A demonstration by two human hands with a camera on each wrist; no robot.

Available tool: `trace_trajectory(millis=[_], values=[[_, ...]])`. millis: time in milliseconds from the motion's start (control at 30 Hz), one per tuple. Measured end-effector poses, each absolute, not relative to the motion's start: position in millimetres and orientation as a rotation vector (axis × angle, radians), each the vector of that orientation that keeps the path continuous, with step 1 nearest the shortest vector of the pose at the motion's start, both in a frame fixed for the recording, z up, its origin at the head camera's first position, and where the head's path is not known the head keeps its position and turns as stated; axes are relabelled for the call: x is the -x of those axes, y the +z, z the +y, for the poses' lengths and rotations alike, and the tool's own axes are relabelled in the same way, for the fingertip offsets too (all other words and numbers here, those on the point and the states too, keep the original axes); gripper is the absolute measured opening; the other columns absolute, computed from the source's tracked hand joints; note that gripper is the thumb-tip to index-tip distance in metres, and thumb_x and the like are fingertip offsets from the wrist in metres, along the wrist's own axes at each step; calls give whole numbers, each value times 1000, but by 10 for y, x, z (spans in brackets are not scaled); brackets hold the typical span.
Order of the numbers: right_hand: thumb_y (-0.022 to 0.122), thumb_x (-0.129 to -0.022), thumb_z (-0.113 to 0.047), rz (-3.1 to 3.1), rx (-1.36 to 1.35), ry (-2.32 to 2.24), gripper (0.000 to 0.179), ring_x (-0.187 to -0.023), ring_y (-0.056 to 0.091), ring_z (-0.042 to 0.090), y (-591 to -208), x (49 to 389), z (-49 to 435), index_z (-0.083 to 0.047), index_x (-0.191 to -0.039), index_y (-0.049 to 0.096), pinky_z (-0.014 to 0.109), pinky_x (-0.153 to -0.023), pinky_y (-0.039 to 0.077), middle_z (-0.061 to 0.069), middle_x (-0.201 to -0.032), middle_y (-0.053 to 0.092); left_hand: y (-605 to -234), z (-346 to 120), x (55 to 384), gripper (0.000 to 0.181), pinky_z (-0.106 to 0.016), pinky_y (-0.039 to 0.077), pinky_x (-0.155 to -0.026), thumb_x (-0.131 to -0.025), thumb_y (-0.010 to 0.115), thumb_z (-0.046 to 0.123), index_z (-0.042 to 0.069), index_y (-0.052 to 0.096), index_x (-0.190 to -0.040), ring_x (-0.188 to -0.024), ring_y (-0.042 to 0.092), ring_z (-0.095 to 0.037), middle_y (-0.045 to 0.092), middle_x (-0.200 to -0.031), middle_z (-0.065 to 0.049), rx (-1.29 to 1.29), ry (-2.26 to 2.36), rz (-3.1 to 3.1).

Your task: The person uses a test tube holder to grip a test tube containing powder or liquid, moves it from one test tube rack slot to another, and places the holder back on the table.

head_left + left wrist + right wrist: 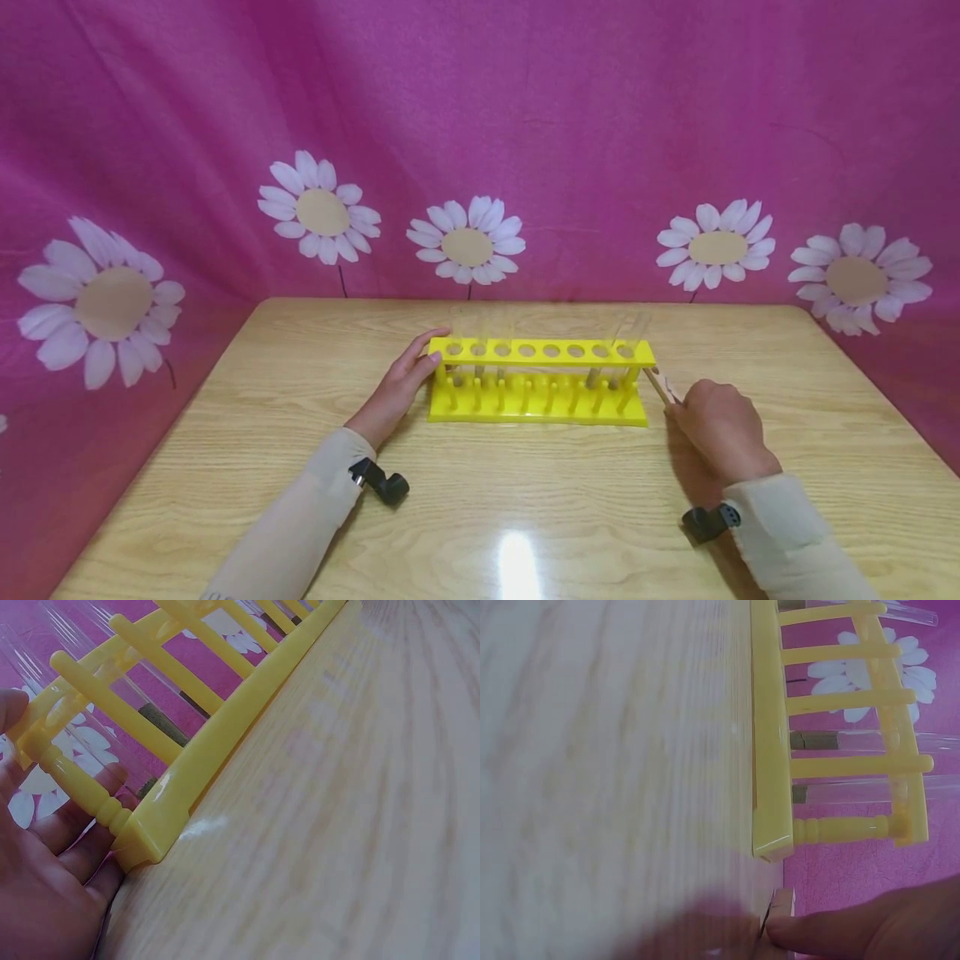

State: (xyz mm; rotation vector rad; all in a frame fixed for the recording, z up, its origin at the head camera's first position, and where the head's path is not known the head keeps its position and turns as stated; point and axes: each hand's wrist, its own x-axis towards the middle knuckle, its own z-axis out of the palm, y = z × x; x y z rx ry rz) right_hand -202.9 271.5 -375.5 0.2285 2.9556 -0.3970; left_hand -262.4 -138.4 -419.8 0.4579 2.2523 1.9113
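head: above, farther, forward-down | left wrist, right wrist: low, close, facing forward | shared: yellow rack (538, 362)

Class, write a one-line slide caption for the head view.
The left hand grips one end of a yellow rack of clear tubes while the right hand holds a wood-coloured tool.

Pale beige sleeves (288, 521), faint marking (219, 596) on the left one, small black camera (393, 489) at each wrist

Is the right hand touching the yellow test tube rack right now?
Apart: the head view shows a strip of bare tabletop between the right hand and the base of the yellow rack.
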Motion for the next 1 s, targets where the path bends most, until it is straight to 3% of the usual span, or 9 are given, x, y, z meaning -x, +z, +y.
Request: trace_trajectory(millis=[133,467,667,1000], values=[[66,-89,-29,2956,-242,-390,31,-58,46,24,-3748,2025,2711,-1,-79,70,32,-49,37,7,-62,50,-4195,-1382,2625,46,-45,20,-116,-104,42,30,25,34,-149,-142,24,-22,23,-157,2,-461,1910,2251],[69,-88,-27,2958,-256,-383,29,-60,45,24,-3718,2021,2681,1,-86,73,32,-52,36,7,-62,50,-4222,-1380,2615,43,-45,20,-116,-101,46,42,36,40,-143,-141,27,-17,29,-154,12,-475,1937,2271],[69,-88,-28,2953,-274,-415,31,-61,47,24,-3687,2024,2676,2,-91,74,33,-53,37,7,-64,54,-4221,-1378,2607,44,-45,21,-116,-101,46,44,36,40,-144,-140,27,-17,29,-153,12,-467,1929,2277],[69,-89,-29,2968,-263,-606,38,-73,50,28,-3675,2040,2711,5,-105,72,35,-62,39,11,-78,65,-4214,-1382,2609,50,-44,23,-115,-100,46,44,27,38,-147,-139,30,-19,30,-153,10,-445,1915,2287]])
